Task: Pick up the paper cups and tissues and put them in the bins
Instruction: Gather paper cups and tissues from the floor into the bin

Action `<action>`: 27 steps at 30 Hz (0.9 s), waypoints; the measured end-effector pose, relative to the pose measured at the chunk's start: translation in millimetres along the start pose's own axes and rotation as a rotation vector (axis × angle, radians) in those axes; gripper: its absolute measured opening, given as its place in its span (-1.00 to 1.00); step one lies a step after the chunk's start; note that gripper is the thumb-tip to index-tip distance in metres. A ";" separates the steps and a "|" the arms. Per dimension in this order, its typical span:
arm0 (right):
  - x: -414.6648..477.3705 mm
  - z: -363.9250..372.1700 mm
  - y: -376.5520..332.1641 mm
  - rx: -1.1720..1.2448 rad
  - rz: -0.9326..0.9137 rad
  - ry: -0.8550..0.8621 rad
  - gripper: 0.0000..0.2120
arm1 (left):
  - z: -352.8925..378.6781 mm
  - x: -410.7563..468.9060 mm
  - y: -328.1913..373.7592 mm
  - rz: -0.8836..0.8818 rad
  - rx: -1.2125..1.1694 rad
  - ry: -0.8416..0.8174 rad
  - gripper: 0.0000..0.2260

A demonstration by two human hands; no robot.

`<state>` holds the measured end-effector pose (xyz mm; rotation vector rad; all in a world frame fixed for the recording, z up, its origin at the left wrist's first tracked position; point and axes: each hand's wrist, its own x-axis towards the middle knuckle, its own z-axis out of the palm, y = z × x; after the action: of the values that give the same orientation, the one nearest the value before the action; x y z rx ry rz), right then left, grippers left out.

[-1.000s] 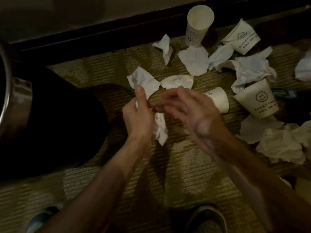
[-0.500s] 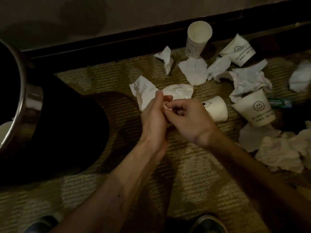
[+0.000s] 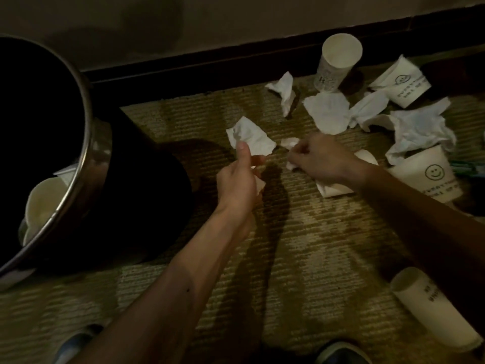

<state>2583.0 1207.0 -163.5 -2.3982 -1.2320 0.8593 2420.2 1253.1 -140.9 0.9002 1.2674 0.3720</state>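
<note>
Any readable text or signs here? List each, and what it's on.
Smiley face sign: white paper cup at right; lettering under it too blurred.
Smiley face, blurred lettering: crushed white paper cup at top right.
Dark print, unreadable: upright white paper cup; lying white paper cup at bottom right.

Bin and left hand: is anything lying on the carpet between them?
Nothing: the head view shows only bare, shadowed carpet between bin and left hand.

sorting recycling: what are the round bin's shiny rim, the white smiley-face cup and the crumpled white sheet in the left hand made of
Round bin's shiny rim: probably polished metal, bright glints. White smiley-face cup: seemingly matte paper, printed ink. Crumpled white sheet in left hand: thin tissue, soft creases.
</note>
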 end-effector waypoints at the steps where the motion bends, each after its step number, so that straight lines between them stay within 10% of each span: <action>1: -1.7 -2.5 -1.0 0.104 0.027 0.047 -0.79 | -3.2 0.6 0.7 -0.014 0.008 -0.001 -0.48; 5: -21.8 -6.0 -19.4 0.577 0.062 -0.029 -0.94 | -11.8 3.4 -2.9 -0.009 -0.021 -0.044 -0.47; 14: -28.1 17.4 -52.8 0.818 -0.013 -0.387 -0.79 | -15.9 9.2 -9.7 0.096 0.005 0.006 -0.55; 17: -7.2 24.6 -45.7 0.435 -0.112 -0.065 -0.78 | -23.3 19.1 -6.3 0.092 0.045 0.198 -0.57; 23: 9.4 58.2 -42.0 -0.299 -0.321 -0.156 -0.61 | -25.1 25.8 -4.4 0.089 0.019 0.293 -0.60; 27: 8.9 52.8 -39.5 0.219 -0.195 0.013 -0.56 | -26.1 28.7 -1.9 0.093 0.018 0.248 -0.65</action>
<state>2528.7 1237.4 -187.0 -2.0716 -1.2707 0.8674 2404.2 1281.5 -162.0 0.9510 1.4600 0.5598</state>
